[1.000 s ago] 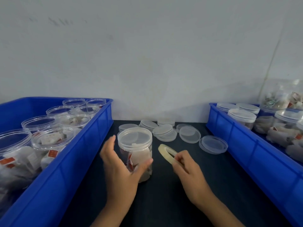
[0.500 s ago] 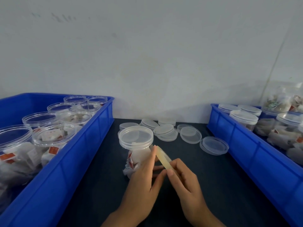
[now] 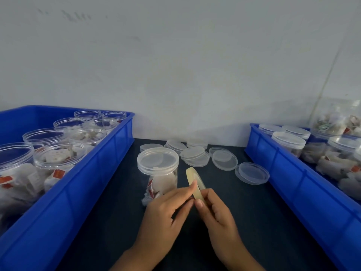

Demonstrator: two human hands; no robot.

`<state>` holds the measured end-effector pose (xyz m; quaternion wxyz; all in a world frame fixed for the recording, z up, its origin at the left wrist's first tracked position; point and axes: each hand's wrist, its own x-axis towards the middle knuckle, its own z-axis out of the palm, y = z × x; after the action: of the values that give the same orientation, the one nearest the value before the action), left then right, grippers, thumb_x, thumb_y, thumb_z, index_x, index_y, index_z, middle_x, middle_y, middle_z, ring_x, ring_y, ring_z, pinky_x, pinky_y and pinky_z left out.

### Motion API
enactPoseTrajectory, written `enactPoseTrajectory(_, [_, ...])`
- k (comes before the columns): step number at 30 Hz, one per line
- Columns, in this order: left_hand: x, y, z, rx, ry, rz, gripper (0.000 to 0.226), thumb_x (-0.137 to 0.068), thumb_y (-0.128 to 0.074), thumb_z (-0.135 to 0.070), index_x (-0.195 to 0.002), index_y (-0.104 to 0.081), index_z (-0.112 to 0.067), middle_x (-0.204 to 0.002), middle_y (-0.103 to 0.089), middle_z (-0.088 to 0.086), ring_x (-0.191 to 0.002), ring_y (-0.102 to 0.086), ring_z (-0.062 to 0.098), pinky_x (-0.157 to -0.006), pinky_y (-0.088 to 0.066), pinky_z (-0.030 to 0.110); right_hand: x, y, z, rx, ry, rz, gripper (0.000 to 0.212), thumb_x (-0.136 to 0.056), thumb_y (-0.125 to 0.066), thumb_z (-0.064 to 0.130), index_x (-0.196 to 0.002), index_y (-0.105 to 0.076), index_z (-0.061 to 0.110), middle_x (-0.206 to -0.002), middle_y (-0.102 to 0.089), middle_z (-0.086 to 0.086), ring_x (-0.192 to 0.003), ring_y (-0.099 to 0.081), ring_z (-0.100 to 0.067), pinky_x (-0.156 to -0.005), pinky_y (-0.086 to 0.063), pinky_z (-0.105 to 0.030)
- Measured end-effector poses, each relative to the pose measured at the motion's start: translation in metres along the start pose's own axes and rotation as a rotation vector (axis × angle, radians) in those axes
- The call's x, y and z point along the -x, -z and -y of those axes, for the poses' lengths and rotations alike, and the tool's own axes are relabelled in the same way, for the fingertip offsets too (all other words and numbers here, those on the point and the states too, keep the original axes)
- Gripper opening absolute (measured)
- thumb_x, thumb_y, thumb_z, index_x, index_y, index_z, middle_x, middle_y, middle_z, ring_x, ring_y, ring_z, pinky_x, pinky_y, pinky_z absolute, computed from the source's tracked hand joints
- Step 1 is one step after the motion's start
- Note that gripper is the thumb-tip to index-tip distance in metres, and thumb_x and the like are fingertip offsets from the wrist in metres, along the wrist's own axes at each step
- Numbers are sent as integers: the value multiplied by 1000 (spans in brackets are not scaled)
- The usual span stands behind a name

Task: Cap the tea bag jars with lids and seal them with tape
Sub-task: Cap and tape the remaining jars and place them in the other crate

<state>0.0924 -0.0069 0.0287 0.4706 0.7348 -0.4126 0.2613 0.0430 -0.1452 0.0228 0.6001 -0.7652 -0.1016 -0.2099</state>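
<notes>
At the lower centre of the frame both hands meet on a narrow roll of clear tape (image 3: 195, 182), held on edge above the dark desk (image 3: 254, 212). The right hand (image 3: 216, 216) grasps the roll's lower part, thumb against its near face and fingers curled behind it. The left hand (image 3: 168, 214) pinches at the roll's rim with thumb and forefinger, the forefinger tip lying against the tape's outer edge.

Just left of the roll, at the middle of the frame, a clear tea bag jar (image 3: 159, 177) stands upright on the desk with its lid (image 3: 157, 160) already on; neither hand touches it. Behind it, toward the wall, loose clear lids (image 3: 195, 156) lie scattered and partly overlapping, one lid (image 3: 252, 173) lying apart near the right bin.

At the left of the frame, a blue bin (image 3: 82, 184) holds open, uncapped jars (image 3: 56, 159) of tea bags. At the right, another blue bin (image 3: 289, 177) holds capped jars (image 3: 289, 142).
</notes>
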Motion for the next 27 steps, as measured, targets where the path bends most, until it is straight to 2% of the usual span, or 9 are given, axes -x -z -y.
enactPoseTrajectory(4, [2, 0, -1, 56, 79, -45, 35, -84, -64, -23, -118, -67, -17, -101, -72, -12, -92, -67, -5, -79, -55, 15, 2, 2, 1, -32, -25, 24, 25, -91, -53, 31, -95, -62, 8, -73, -57, -6, -66, -48, -12, -61, -40, -23])
enactPoseTrajectory(8, [4, 0, -2, 171, 264, -108, 23, -79, -61, -40, -100, -65, -30, -92, -73, -18, -86, -69, -3, -74, -57, 18, 4, 3, 0, 59, -6, 52, 24, -93, -55, 34, -93, -60, 11, -67, -50, 0, -61, -42, -9, -57, -36, -24])
enactPoseTrajectory(11, [4, -3, -2, 177, 325, -116, 13, -78, -65, -31, -92, -64, -31, -89, -73, -17, -82, -70, 0, -74, -58, 24, 3, 3, -4, 157, 0, 60, 6, -95, -58, 17, -92, -60, 12, -73, -54, -6, -62, -46, -14, -58, -39, -22])
enactPoseTrajectory(15, [4, -5, -1, 65, 315, -74, 24, -79, -73, -13, -83, -63, -35, -78, -72, -15, -79, -68, -5, -72, -55, 15, 3, 3, -5, 228, 6, 66, 2, -94, -58, 11, -92, -59, 11, -76, -56, -4, -64, -49, -16, -58, -40, -21])
enactPoseTrajectory(19, [3, -5, -4, 106, 342, -106, 26, -78, -72, -20, -90, -59, -37, -88, -70, -27, -83, -66, -11, -72, -48, 5, 3, 2, -4, 228, 0, 58, 4, -94, -58, 12, -90, -58, 11, -73, -54, -2, -62, -47, -7, -57, -38, -18])
enactPoseTrajectory(24, [4, -5, -2, 139, 320, -129, 20, -79, -72, -11, -83, -64, -29, -83, -72, -21, -77, -69, -5, -70, -51, 8, 5, 1, -4, 267, 9, 71, 4, -94, -58, 12, -91, -56, 11, -74, -53, -4, -61, -45, -12, -56, -37, -20])
enactPoseTrajectory(27, [4, -5, 2, 66, 279, -125, 21, -79, -72, -8, -80, -64, -27, -82, -71, -19, -76, -68, -5, -69, -52, 11, 6, 1, -4, 290, 24, 80, 5, -94, -58, 13, -90, -55, 12, -75, -52, -4, -60, -44, -10, -56, -36, -21])
